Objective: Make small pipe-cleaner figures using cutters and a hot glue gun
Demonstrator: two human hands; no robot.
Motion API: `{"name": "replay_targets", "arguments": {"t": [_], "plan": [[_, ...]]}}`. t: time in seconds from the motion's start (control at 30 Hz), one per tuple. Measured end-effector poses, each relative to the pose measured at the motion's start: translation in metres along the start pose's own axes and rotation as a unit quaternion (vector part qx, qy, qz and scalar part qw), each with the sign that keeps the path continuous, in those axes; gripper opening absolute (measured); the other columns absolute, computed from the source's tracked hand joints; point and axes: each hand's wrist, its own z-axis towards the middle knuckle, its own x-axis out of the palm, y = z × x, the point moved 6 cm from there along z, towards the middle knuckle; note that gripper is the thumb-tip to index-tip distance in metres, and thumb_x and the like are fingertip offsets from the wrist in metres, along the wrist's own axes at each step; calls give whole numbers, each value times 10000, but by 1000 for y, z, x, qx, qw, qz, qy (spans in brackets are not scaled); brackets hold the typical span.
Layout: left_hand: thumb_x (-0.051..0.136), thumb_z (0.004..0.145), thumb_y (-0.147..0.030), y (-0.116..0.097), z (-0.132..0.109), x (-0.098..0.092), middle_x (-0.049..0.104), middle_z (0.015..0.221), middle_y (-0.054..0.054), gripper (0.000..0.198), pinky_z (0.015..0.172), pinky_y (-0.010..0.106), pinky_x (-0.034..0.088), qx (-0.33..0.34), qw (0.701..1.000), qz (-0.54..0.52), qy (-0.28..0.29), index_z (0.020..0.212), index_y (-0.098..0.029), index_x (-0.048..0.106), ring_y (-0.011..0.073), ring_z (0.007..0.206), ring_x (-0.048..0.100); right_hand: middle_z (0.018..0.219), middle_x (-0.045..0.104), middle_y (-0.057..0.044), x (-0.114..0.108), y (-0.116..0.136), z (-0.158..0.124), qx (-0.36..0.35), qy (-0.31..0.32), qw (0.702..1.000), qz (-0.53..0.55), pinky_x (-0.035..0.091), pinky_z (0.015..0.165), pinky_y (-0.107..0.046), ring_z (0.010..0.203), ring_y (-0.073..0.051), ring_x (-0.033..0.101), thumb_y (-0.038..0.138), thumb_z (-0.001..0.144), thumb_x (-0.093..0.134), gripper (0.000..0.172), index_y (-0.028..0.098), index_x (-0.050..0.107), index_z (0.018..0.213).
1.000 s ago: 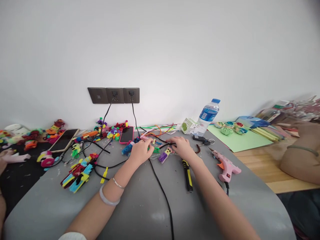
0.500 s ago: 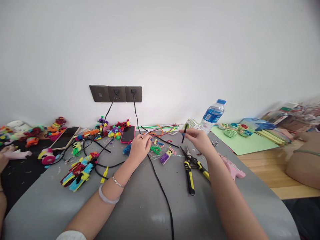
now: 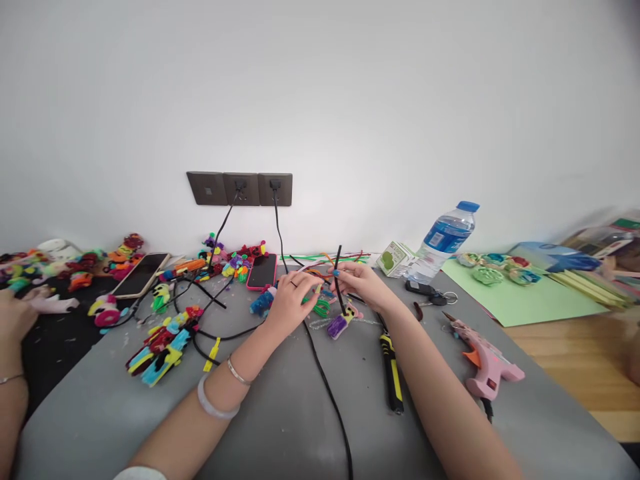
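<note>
Pinched in the fingers of my right hand [image 3: 367, 287] is a short black pipe cleaner [image 3: 338, 260], held nearly upright. Its lower end reaches down near a small purple and yellow fuzzy figure [image 3: 339, 325] on the grey table. Close by on the left, my left hand [image 3: 293, 293] has its fingers bent together; a small yellowish bit shows at the fingertips, too small to name. Green coiled strands [image 3: 321, 308] lie between the two hands. Cutting pliers [image 3: 393, 377] with black and yellow handles lie under my right forearm, which hides most of them.
Right: a pink glue gun [image 3: 487, 363], car key [image 3: 423, 289], water bottle [image 3: 445, 240] and green sheet [image 3: 540, 303] with fabric flowers. Left: fuzzy pipe-cleaner figures [image 3: 163, 347] and two phones [image 3: 143, 275]. A black cable [image 3: 325, 383] crosses the table. Another person's hand [image 3: 13, 320] is far left.
My right hand has moved left with the black pipe cleaner, from above the pliers to beside my left hand. The view has shifted, and the whole glue gun and the key now show.
</note>
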Motion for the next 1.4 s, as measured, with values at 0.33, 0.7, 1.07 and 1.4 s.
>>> {"name": "replay_targets", "arguments": {"t": [0.33,0.7,1.07,1.4], "plan": [[582,893,-185,-6,1,3,684,953,46,118,917,367,445,49,992,-115,3,863,-216,691,171,914,608,625,672,3,12,-17,1,-35,5,998,46,487,537,-237,554,-129,622,491,727,750,345,183,624,815],[627,845,-403,11,-11,32,759,857,91,262,488,225,452,-279,836,-465,81,933,-164,685,188,667,690,667,657,1,5,-11,2,-130,-33,990,52,460,538,-247,541,-110,537,456,715,771,305,190,685,838],[710,769,-451,17,-13,39,573,670,-19,330,403,195,412,-327,787,-522,15,879,-168,581,78,463,492,621,568,31,14,-12,-3,-120,30,992,16,376,489,-207,505,-80,478,435,797,716,286,181,598,741],[760,690,-490,16,-13,39,592,639,-20,381,546,277,565,-362,754,-548,7,769,-171,566,139,574,612,577,539,37,23,-8,-7,-90,78,993,-13,379,424,-185,478,-77,459,476,789,706,341,178,558,710]]}}
